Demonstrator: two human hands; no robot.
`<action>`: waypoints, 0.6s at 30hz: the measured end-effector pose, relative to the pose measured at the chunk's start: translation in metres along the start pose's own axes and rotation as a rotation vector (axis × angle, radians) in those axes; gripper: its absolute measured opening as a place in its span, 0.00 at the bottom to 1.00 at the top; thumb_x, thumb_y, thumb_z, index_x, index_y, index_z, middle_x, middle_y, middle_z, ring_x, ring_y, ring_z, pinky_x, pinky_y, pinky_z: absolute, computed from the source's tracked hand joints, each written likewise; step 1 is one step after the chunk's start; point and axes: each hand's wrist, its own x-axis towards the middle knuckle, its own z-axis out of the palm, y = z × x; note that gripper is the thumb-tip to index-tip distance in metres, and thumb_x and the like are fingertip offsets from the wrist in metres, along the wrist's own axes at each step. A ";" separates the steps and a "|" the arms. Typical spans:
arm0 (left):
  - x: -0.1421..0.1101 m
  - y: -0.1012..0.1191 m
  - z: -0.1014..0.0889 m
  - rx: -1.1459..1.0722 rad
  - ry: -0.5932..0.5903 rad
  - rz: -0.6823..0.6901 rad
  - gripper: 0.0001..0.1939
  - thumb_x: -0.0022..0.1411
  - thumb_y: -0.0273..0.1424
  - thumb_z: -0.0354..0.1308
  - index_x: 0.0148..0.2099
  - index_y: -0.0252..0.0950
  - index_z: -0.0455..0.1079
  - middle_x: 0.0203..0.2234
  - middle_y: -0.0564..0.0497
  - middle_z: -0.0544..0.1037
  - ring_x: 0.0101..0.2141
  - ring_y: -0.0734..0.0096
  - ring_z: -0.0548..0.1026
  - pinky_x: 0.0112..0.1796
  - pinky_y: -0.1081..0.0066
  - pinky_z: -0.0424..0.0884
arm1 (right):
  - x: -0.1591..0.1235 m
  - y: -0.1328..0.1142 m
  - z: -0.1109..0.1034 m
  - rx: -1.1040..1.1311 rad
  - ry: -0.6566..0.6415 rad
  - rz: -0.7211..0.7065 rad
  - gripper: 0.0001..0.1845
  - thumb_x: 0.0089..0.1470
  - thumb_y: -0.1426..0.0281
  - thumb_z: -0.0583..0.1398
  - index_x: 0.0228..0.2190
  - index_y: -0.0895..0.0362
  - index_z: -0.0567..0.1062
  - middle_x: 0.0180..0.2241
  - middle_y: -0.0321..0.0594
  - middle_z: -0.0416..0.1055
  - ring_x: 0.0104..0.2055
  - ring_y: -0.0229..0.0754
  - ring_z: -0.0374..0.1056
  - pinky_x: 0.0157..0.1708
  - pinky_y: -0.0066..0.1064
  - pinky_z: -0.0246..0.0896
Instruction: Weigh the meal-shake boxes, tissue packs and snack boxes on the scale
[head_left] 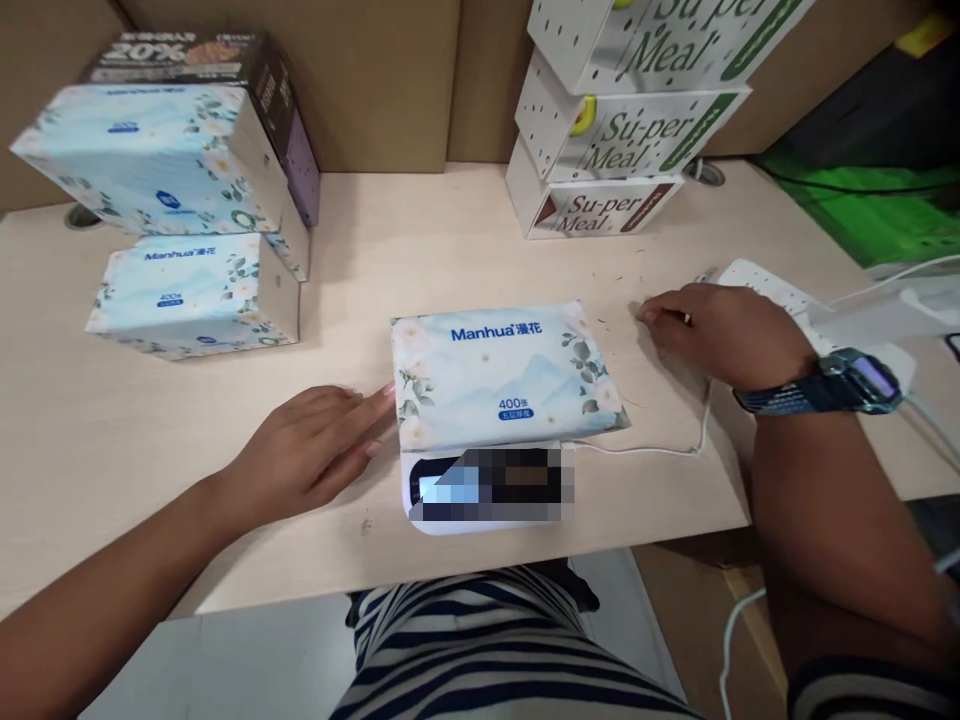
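A Manhua tissue pack [506, 372] lies flat on a small white scale [487, 495] near the table's front edge. My left hand [311, 450] rests flat on the table just left of the pack, fingers stretched out, fingertips almost touching its left edge. My right hand [724, 330] lies palm down on the table to the right of the pack, fingers extended toward it and holding nothing. A watch [840, 385] sits on that wrist.
Two more tissue packs [195, 290] and a dark box [277, 100] are stacked at the back left. Su-per Meal cartons [607, 150] stand stacked at the back. A white power strip [772, 290] and cables lie at the right. The table's front edge [450, 585] is close to my lap.
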 end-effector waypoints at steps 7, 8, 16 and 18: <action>-0.012 0.008 0.002 -0.399 0.208 -0.597 0.32 0.79 0.43 0.57 0.79 0.67 0.55 0.82 0.54 0.52 0.80 0.48 0.55 0.75 0.37 0.64 | -0.009 -0.028 -0.020 0.665 0.669 0.065 0.25 0.67 0.53 0.59 0.43 0.59 0.87 0.29 0.48 0.79 0.26 0.42 0.67 0.30 0.36 0.62; -0.014 0.007 0.004 -0.548 0.191 -0.582 0.34 0.78 0.48 0.57 0.80 0.67 0.51 0.83 0.54 0.48 0.80 0.46 0.55 0.74 0.36 0.65 | -0.020 -0.041 -0.024 0.806 0.612 -0.002 0.27 0.68 0.48 0.59 0.39 0.57 0.87 0.27 0.46 0.78 0.24 0.40 0.65 0.28 0.35 0.61; 0.046 0.040 -0.012 -1.035 -0.115 -0.359 0.64 0.64 0.57 0.70 0.83 0.64 0.27 0.84 0.61 0.39 0.83 0.39 0.42 0.79 0.39 0.53 | -0.085 -0.106 -0.046 0.887 0.138 -0.540 0.54 0.63 0.28 0.51 0.72 0.55 0.68 0.30 0.39 0.78 0.25 0.42 0.71 0.23 0.33 0.67; 0.106 0.042 -0.012 -1.047 -0.040 -0.298 0.64 0.67 0.56 0.68 0.83 0.61 0.21 0.84 0.59 0.40 0.83 0.45 0.41 0.81 0.45 0.50 | -0.068 -0.087 -0.048 0.860 0.331 -0.356 0.57 0.58 0.28 0.57 0.71 0.57 0.68 0.26 0.37 0.73 0.23 0.42 0.66 0.23 0.34 0.62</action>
